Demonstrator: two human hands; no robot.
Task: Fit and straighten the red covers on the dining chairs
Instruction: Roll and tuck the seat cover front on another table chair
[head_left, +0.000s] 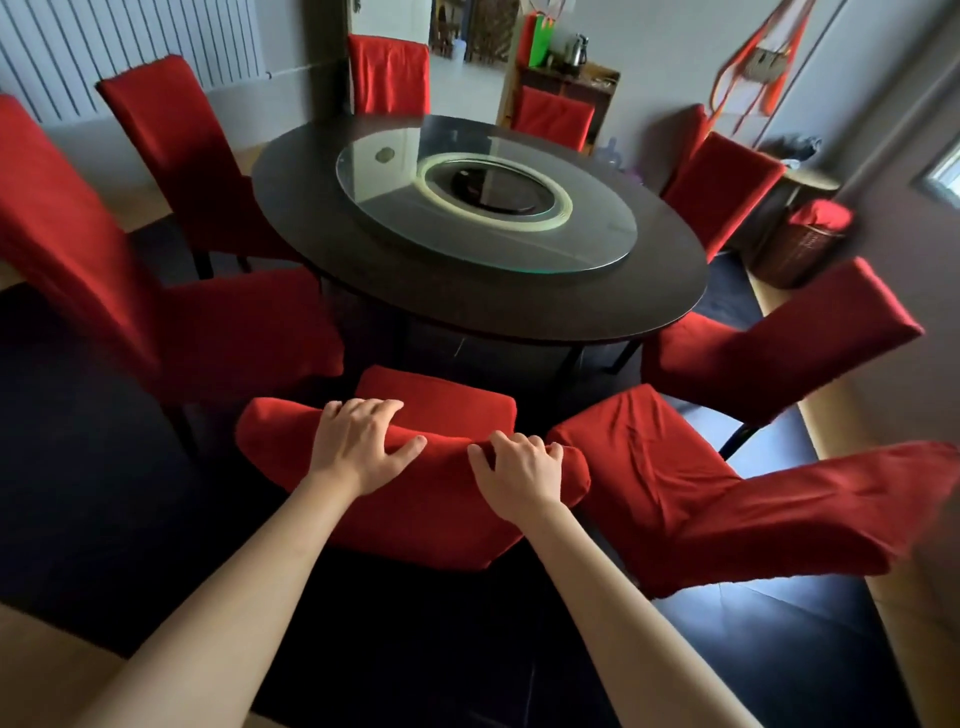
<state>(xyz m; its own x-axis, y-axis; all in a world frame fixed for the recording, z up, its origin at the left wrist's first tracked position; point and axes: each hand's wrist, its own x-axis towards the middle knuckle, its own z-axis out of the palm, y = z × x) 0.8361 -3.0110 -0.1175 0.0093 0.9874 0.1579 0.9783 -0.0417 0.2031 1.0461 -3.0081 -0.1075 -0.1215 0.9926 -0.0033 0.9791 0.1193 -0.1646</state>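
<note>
A dining chair in a red cover (426, 499) stands right in front of me, its back towards me and its seat (441, 400) pushed towards the table. My left hand (358, 441) lies over the top edge of the chair back, fingers curled over the far side and thumb on the near side. My right hand (519, 473) grips the same top edge further right, fingers bent into the cloth. The cover bunches slightly between the two hands.
A dark round table (467, 291) with a glass turntable (597, 244) fills the middle. Several more red-covered chairs ring it, one close at my right (727, 493) and one at my left (130, 291). A basket (800, 249) stands far right on the dark floor.
</note>
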